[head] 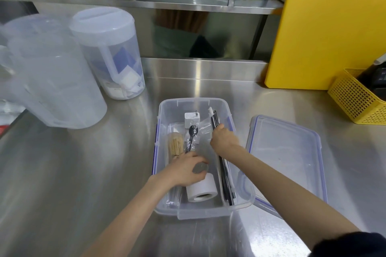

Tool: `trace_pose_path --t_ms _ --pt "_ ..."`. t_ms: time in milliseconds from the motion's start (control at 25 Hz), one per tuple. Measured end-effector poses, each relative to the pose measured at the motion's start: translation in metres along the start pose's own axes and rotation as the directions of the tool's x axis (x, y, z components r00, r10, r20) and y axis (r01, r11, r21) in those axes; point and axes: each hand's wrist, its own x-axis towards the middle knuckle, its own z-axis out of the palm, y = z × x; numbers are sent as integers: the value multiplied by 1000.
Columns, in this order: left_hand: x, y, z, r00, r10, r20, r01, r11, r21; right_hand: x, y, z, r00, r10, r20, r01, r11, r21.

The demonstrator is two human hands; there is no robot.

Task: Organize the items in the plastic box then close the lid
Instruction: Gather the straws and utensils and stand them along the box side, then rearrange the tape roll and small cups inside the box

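A clear plastic box (167,208) with blue clips stands open on the steel counter. Its clear lid (286,152) lies flat to the right, touching the box. Inside lie a white charger (192,120), a wrapped black fork (191,137), a pack of wooden toothpicks (175,146) and a white paper roll (201,191). My left hand (186,170) rests on the roll and holds a round grey disc (201,168). My right hand (224,140) grips a bundle of long black straws in clear wrap (225,181) along the box's right side.
Two translucent lidded jugs (52,81) (110,52) stand at the left. A yellow cutting board (328,37) leans against the back at the right, with a yellow mesh basket (359,98) beside it. A steel shelf (188,4) runs along the back.
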Motion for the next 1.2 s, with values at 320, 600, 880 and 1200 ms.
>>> trace_pose_path --t_ms 320,600,880,1200 --pt "-4 3 -2 1000 0 -3 0 1000 -17 13 2 24 1000 -6 8 8 974 -226" --pt "-4 3 -4 1000 4 6 -4 1000 -25 14 -2 30 1000 -22 18 25 987 -161" --pt "6 6 -4 1000 -14 -19 14 1000 28 43 -5 -2 988 -142 -63 136 986 -98" --pt "17 5 -11 999 -19 -43 17 999 -47 75 -8 -5 979 -204 30 206 970 -127"
